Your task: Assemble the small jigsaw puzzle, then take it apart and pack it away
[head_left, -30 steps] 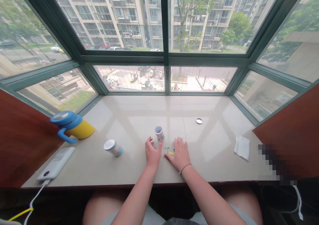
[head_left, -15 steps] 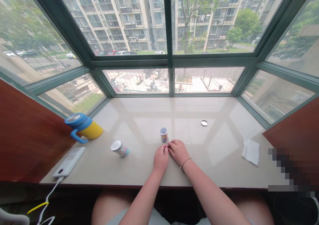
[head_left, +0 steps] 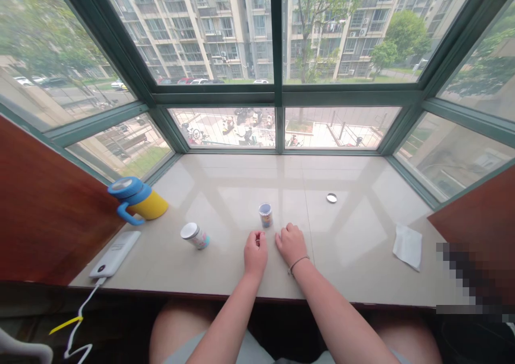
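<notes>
Just behind my hands an uncovered small printed can [head_left: 265, 216] stands upright on the pale ledge [head_left: 225, 192]. My left hand [head_left: 256, 251], nearer to me than the can, has its fingers pinched together around something small and dark that I cannot make out. To its right my right hand [head_left: 290, 243] lies on the ledge with fingers bent and slightly apart, holding nothing visible; a thin bracelet is on that wrist. A second printed can [head_left: 195, 236] with a white lid stands to the left. Farther back on the right lies a round silver lid [head_left: 331, 198].
A yellow and blue mug [head_left: 140, 202] stands at the left by the wood panel. In front of it lies a white power bank [head_left: 115, 254] with a cable hanging off the edge. A white tissue [head_left: 407, 247] lies at the right. Window frames close off the back.
My hands, which were touching, have moved apart. The small dark item between them now shows only at my left fingers. The whole view has shifted slightly.
</notes>
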Demonstrator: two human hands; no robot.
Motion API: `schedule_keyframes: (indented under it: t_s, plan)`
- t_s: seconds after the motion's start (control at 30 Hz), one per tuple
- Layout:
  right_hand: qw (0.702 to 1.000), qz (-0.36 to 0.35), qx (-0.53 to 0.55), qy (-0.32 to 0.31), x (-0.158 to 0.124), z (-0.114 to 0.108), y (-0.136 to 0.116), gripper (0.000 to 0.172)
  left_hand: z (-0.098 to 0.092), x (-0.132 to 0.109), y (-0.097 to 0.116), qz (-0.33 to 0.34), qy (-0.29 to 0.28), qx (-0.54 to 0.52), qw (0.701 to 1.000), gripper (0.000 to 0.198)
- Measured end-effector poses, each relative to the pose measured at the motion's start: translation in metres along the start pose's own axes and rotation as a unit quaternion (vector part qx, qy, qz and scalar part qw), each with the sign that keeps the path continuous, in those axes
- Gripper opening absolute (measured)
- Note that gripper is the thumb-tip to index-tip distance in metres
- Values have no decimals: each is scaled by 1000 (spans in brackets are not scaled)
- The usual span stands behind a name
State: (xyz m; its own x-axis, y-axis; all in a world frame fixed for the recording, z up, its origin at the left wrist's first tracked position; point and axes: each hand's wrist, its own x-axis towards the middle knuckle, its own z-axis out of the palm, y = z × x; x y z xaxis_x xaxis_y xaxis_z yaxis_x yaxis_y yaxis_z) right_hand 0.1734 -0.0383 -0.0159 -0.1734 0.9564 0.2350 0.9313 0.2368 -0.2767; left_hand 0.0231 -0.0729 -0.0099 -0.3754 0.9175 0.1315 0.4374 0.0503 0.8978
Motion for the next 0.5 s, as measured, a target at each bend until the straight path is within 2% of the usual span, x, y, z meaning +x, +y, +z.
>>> schedule_keyframes:
  t_s: [0.1, 0.2, 0.33, 0.4, 0.5]
  plan:
    - [1000, 1, -6, -1, -1, 3, 0, 29, 5, 7, -3, 5, 36, -22, 999, 31]
    - [1000, 10, -7, 0, -2, 4, 0, 28, 11, 17, -5, 33, 62, -21, 997, 53]
    - [1000, 9, -1, -6, -2, 5, 1, 32, 23, 35, -4, 66, 60, 27, 996, 80]
    - [1000, 11, 6, -6, -2, 7, 2, 38, 28, 44, -2, 70, 55, 54, 995, 81]
    - [999, 23, 41, 16, -2, 9, 4, 44, 33, 54, 1, 63, 28, 93, 993, 62]
